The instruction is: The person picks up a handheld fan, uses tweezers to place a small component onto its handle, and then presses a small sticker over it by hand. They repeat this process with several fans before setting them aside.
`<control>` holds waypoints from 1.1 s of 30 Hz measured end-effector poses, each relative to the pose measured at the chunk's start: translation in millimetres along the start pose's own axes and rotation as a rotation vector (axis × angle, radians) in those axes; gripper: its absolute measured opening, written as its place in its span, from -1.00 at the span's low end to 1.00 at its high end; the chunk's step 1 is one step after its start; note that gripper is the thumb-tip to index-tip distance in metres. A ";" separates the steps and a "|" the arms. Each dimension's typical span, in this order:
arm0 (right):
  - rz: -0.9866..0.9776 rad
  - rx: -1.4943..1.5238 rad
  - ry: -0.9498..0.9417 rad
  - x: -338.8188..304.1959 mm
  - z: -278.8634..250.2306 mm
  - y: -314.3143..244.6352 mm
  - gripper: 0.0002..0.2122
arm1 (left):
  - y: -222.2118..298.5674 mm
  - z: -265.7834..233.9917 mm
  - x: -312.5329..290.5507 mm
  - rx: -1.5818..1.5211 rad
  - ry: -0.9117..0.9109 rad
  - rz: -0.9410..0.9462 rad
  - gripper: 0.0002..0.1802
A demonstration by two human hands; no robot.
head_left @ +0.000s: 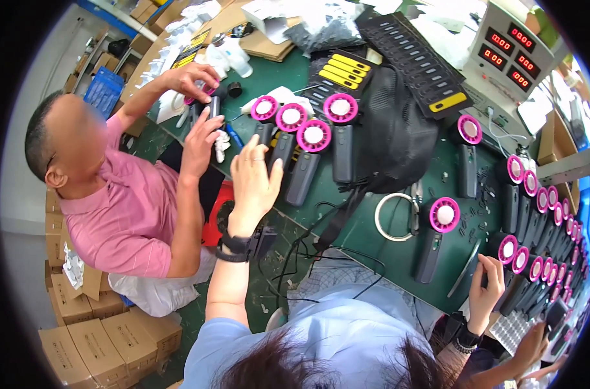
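Note:
My left hand (254, 185) reaches over the table's near left edge, fingers stretched and thumb apart. Its fingertips overlap the lower end of a dark-handled handheld fan (264, 131); contact is unclear. Beside it lie more handheld fans with pink rings and white centres, including one fan (302, 175) just right of my thumb. My right hand (486, 292) is at the right front edge, fingers loosely bent, thumb apart, with nothing visible between them. Slim metal tweezers (464, 269) lie just left of it. A single fan (428, 256) rests between my hands, nearer the right one.
A co-worker in pink at left handles a fan (214, 107). Another person's hand (531, 350) holds a dark object at lower right. Rows of fans (534, 217) line the right side. A black mesh bag (398, 129), white ring (379, 223), cables and display box (512, 48) occupy the table.

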State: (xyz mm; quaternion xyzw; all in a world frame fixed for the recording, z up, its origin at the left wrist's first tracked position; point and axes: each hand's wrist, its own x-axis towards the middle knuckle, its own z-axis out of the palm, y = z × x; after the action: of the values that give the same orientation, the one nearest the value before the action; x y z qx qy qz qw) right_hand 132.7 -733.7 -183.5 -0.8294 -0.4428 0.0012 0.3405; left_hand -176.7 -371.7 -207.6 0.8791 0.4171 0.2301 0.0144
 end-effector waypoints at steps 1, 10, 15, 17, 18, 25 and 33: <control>-0.007 0.003 0.006 0.1 -1.2 0.9 -0.85 | 7.4 -6.0 -1.9 0.011 0.054 0.031 -0.52; 0.038 -0.073 0.147 -3.4 -15.4 23.2 -0.84 | 124.9 -15.2 -21.3 -0.564 -0.320 0.609 -0.68; 0.222 0.001 0.241 -9.9 -18.2 23.1 -0.73 | 166.9 3.3 -23.6 -0.694 -0.398 0.772 -0.63; 0.219 -0.104 0.266 -16.7 -17.2 31.3 -0.69 | 185.2 2.9 -18.7 -0.637 -0.345 0.819 -0.60; 0.193 -0.175 0.274 -16.4 -12.6 33.7 -0.64 | 190.9 1.1 -17.3 -0.586 -0.315 0.824 -0.59; 0.138 -0.335 0.199 -36.5 4.6 26.9 -0.47 | 204.9 8.0 -13.7 -0.553 -0.286 0.860 -0.53; -0.198 -0.528 -0.085 -1.7 -33.3 35.4 -0.54 | 144.6 3.5 -28.3 -0.519 -0.157 0.647 -0.55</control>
State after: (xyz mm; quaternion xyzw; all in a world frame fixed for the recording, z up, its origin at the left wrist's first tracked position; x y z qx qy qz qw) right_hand 167.8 -767.1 -178.5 -0.8412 -0.5207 -0.1128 0.0923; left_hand -85.6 -486.3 -190.4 0.9468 0.0454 0.2523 0.1943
